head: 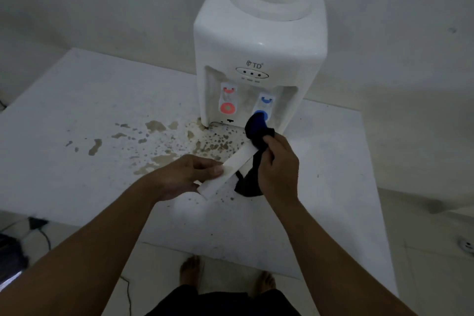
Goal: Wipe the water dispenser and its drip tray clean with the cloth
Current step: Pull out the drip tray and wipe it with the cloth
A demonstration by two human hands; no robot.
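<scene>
A white water dispenser (259,41) stands at the back of a white table (64,110), with a red tap (227,107) and a blue tap (264,105) in its recess. My left hand (184,177) grips the near end of the long white drip tray (230,169), held above the table in front of the dispenser. My right hand (278,161) grips a dark cloth (257,129) and presses it on the tray's far end. The cloth's loose end hangs down below the tray.
Brown splashes and stains (179,141) cover the tabletop in front of and left of the dispenser. A wall stands right behind it. Cables (43,233) lie on the floor at the left, and my bare feet (189,269) are under the table's near edge.
</scene>
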